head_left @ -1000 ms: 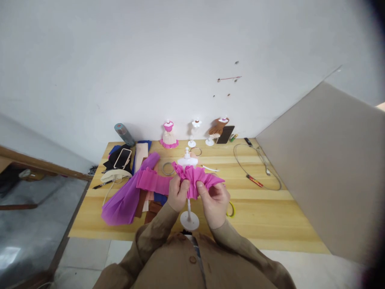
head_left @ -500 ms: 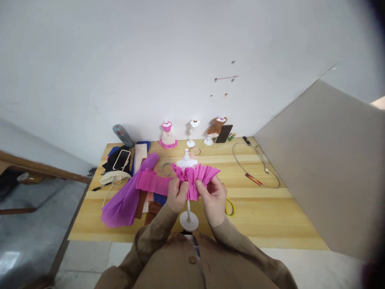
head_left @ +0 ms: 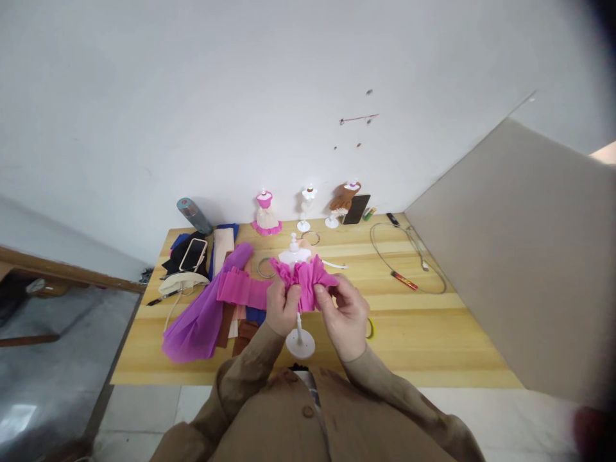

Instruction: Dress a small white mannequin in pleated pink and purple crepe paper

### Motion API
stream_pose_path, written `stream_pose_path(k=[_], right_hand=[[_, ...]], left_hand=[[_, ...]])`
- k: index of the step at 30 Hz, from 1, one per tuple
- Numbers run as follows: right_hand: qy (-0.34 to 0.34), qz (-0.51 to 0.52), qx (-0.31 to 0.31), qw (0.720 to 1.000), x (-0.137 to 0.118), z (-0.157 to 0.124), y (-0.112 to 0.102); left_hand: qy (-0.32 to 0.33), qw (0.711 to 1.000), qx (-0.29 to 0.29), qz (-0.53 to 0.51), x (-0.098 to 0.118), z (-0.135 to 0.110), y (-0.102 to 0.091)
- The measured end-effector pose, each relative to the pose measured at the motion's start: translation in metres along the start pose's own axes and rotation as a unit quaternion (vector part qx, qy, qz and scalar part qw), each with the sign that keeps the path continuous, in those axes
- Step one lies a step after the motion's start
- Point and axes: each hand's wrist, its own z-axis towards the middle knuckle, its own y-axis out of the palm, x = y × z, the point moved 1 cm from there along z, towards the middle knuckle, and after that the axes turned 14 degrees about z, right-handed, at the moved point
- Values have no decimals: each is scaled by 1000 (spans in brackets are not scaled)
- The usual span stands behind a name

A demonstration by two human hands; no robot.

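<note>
Pleated pink crepe paper (head_left: pixel 308 286) lies gathered across the front of a small white mannequin (head_left: pixel 294 256) on a round-based stand. My left hand (head_left: pixel 283 307) pinches the gathers on the left side of the mannequin. With thumb and fingers closed, my right hand (head_left: pixel 345 314) grips the right end of the same paper. A flatter pink strip (head_left: pixel 243 289) runs out to the left from behind my left hand. The mannequin's waist is hidden by the paper. Yellow-handled scissors (head_left: pixel 371 328) show in part beside my right hand.
Purple crepe paper (head_left: pixel 205 317) spreads over the table's left. Behind it are a phone (head_left: pixel 194 255) and a flask (head_left: pixel 194 216). Three small mannequins, one in a pink-trimmed dress (head_left: pixel 266 217), line the wall. A cable (head_left: pixel 380 256) loops at right.
My right hand has shifted slightly right, and the paper's right end is bunched closer to the mannequin. A white strip now shows behind the paper, and less of the scissors is visible.
</note>
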Motion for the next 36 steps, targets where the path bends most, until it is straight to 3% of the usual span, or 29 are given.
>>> stream_pose_path(k=[11,17,28,36], right_hand=[[-49,-12,8,999,-1,5,2],[-67,-14,10,998,1,7,1],[-27,6,-7,1000,4,6,-2],[19,-15,-25,999,5,9,-3]], left_hand=[[30,999,-8,-23,5,0,2],[6,999,-25,-32,5,0,4],[-26,998,-43,-33,3,-2,6],[-118,986,-85,-81,1,-2,12]])
